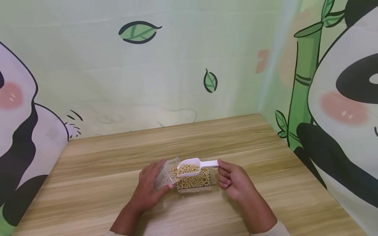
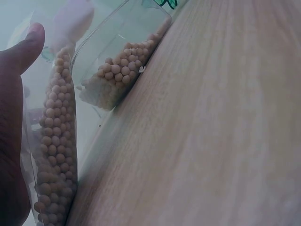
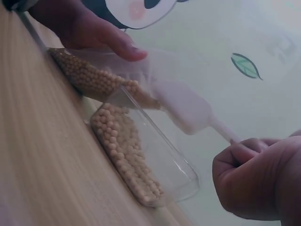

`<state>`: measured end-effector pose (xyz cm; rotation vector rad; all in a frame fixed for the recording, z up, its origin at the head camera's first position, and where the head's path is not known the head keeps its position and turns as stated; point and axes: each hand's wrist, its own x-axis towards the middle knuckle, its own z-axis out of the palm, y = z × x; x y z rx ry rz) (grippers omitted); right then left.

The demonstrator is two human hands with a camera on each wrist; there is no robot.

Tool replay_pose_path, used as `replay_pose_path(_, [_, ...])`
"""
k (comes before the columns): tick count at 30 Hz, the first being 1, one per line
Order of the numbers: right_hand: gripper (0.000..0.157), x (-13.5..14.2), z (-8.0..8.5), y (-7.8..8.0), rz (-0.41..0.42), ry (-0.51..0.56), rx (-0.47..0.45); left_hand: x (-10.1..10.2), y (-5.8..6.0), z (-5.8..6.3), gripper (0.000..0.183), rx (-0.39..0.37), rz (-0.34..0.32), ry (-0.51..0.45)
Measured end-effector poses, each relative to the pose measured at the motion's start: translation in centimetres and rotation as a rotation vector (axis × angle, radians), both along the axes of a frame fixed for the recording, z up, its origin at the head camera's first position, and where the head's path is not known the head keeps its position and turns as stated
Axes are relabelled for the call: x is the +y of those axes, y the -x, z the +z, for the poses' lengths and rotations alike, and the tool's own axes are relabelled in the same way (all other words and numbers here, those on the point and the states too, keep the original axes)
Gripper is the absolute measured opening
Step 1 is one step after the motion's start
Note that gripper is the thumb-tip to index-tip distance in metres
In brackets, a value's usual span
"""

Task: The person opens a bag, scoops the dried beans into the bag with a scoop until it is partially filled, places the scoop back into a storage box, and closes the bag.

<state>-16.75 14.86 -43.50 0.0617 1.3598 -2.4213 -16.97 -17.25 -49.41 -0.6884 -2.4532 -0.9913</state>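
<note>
My left hand (image 1: pixel 150 183) grips a clear plastic bag (image 1: pixel 166 173) of pale round beans, thumb at the near side and fingers at the far side. The bag leans beside a clear box (image 3: pixel 176 172) partly filled with the same beans (image 1: pixel 200 180). Between thumb and curled fingers, my right hand (image 1: pixel 234 182) holds the handle end of a white scoop (image 1: pixel 209 163). Its bowl carries beans and is level above the box, close to the bag's mouth. In the right wrist view the fingers' far side is hidden.
Everything stands on a wood-grain table (image 1: pixel 118 157). A cloth backdrop (image 1: pixel 171 85) with printed leaves, bamboo and pandas rises behind the table and at both sides. One stray bean (image 1: pixel 182 197) lies in front of the box.
</note>
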Motion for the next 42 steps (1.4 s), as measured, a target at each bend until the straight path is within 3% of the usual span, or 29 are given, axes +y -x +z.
replay_pose_path(5, [0.048,-0.9,0.0,-0.8,0.012,-0.092,0.164,0.0,0.0,0.0,0.085,0.007,-0.004,0.004])
replay_pose_path(12, [0.031,-1.7,-0.1,-1.5,-0.024,-0.209,0.341,0.0,0.0,0.1,0.086,0.021,-0.002,0.006])
replay_pose_path(20, [0.025,-1.6,-0.1,-1.6,-0.096,-0.202,0.463,0.0,0.0,0.0,0.084,0.039,0.007,0.012])
replay_pose_path(27, [0.025,-1.5,0.2,-1.5,-0.269,-0.198,0.472,-0.1,0.1,-0.1,0.083,0.032,0.008,0.011])
replay_pose_path(34, [0.023,-1.4,0.6,-1.2,-0.477,-0.218,0.401,0.0,0.1,0.1,0.084,0.019,-0.004,0.012])
replay_pose_path(38, [0.022,-1.4,0.6,-1.2,-0.592,-0.376,0.414,-0.1,0.1,0.0,0.084,0.014,-0.004,0.013])
replay_pose_path(42, [0.020,-1.8,0.0,-1.3,-0.661,-0.599,0.565,0.0,0.0,0.1,0.085,0.004,-0.005,0.011])
